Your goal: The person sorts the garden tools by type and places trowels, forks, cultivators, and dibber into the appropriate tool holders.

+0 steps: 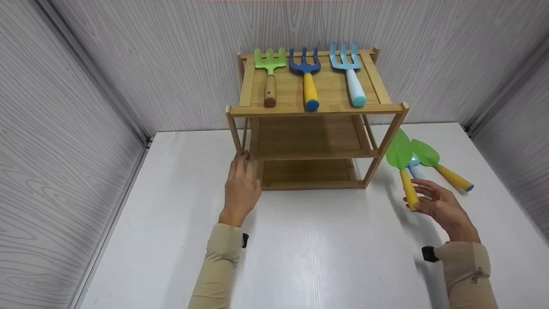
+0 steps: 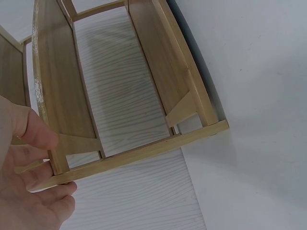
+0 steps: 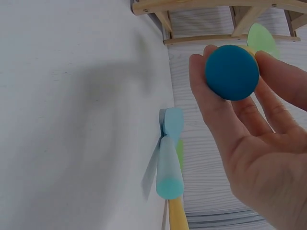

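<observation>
My right hand [image 1: 446,210] pinches the yellow handle of a green-bladed garden trowel [image 1: 399,150], held above the table right of a wooden rack [image 1: 315,110]. The trowel's round blue handle end [image 3: 232,72] faces the right wrist camera, between thumb and fingers. With my left hand [image 1: 242,186] I grip the rack's left front post at the middle shelf; in the left wrist view the thumb lies on the shelf edge [image 2: 41,103]. Three hand forks lie on the top shelf: green with a brown handle [image 1: 270,88], dark blue with yellow [image 1: 309,88], and light blue [image 1: 354,86].
On the white table [image 1: 309,240], right of the rack, lie a second green trowel [image 1: 429,154] with a yellow handle and a light-blue hand tool [image 3: 168,163] with a scoop-like head. Grey wood-grain panels [image 1: 184,56] stand behind and at both sides.
</observation>
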A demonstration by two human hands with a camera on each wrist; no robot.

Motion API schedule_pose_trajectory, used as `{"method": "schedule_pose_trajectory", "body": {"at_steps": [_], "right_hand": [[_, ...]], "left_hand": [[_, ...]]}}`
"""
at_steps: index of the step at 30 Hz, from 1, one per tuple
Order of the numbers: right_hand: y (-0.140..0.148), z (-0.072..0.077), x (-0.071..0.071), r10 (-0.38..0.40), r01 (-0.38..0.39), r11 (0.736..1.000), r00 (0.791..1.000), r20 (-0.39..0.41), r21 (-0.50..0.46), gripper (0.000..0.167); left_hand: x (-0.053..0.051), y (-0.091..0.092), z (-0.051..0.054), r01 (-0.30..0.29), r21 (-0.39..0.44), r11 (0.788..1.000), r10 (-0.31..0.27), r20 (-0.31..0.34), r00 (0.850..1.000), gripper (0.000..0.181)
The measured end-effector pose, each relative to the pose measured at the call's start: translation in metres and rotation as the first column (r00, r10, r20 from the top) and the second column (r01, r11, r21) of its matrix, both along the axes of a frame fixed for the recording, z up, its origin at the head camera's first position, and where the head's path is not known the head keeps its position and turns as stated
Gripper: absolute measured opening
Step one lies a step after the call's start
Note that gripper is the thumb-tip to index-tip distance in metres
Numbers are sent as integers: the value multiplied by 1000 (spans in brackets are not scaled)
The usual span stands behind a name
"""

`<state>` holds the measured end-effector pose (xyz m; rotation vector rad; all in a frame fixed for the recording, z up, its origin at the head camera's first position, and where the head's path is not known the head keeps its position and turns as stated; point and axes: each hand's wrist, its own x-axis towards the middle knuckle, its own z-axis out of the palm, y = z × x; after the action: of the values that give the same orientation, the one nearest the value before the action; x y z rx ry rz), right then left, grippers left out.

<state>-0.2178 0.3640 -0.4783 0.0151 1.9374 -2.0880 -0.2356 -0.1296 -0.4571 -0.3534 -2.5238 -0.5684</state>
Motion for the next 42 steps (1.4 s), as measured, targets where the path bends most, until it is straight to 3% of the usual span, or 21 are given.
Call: {"method": "schedule_pose_trajectory", "body": {"at_steps": [11, 16, 26, 35, 42], "right_hand": [[3, -6, 11, -24, 20, 997, 999, -48, -73, 60], [4, -9, 14, -8, -2, 997, 992, -124, -80, 63], [1, -8, 14, 39, -63, 995, 959, -281, -76, 64], [-4, -7, 13, 69, -72, 997, 963, -261, -1, 60], [-10, -7, 13, 97, -79, 994, 964, -249, 80, 60]], "left_hand": [[0, 0, 1, 6, -16, 1000, -6, -5, 1000, 53], [-1, 0, -1, 15, -15, 1000, -15, -22, 1000, 52], [-1, -1, -1, 21, -26, 999, -22, -39, 999, 51], [0, -3, -2, -10, -23, 1000, 10, -9, 1000, 54], [1, -1, -3, 8, 0, 1000, -8, -19, 1000, 52]]}}
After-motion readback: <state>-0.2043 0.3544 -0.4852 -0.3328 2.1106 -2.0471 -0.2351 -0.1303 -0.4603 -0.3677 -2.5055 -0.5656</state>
